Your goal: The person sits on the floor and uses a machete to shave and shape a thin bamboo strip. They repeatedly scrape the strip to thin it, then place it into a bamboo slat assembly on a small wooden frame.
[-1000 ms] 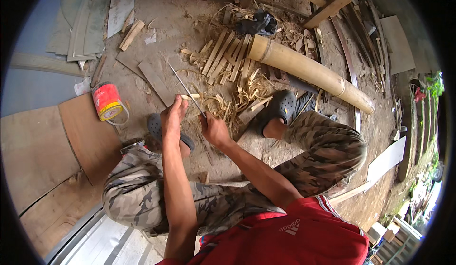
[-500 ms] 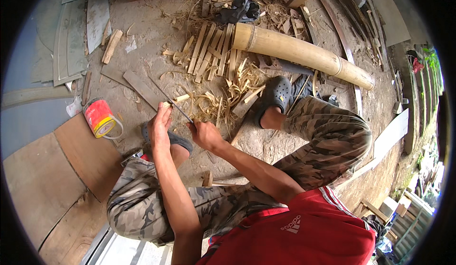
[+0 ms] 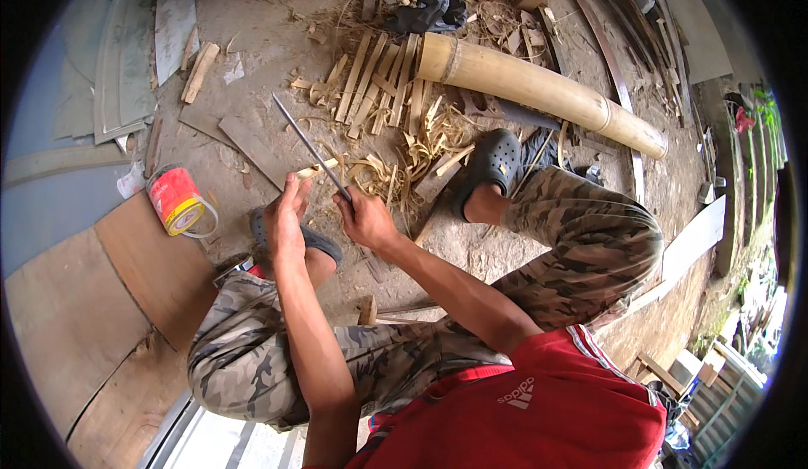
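From where I watch, the view has slid downward over the last second: the big bamboo culm [image 3: 539, 86] and the fan of split slats [image 3: 379, 82] now sit higher and closer to twelve o'clock, and both hands have come nearer the middle of the picture. The right hand [image 3: 364, 217] is wrapped tight around the lower end of a long thin blade-like strip [image 3: 307, 145], which runs up from the fist toward eleven o'clock; a second ago it leaned more steeply toward twelve. The left hand [image 3: 286, 212] sits just beside it at nine o'clock, its fingers [image 3: 296, 190] pinched on a pale bamboo sliver [image 3: 318, 168] that meets the strip just above the right fist. I judge the two are being worked against each other, a shaving stroke rather than a heavy split, and the small shift between pictures fits one short stroke. The curled shavings [image 3: 404, 162] lie on the ground at one o'clock of the hands, touching the toe of the dark clog [image 3: 492, 166]. A red tin with a yellow band [image 3: 175, 201] lies on its side at nine o'clock, well apart, at the edge of a plywood sheet [image 3: 93, 301].
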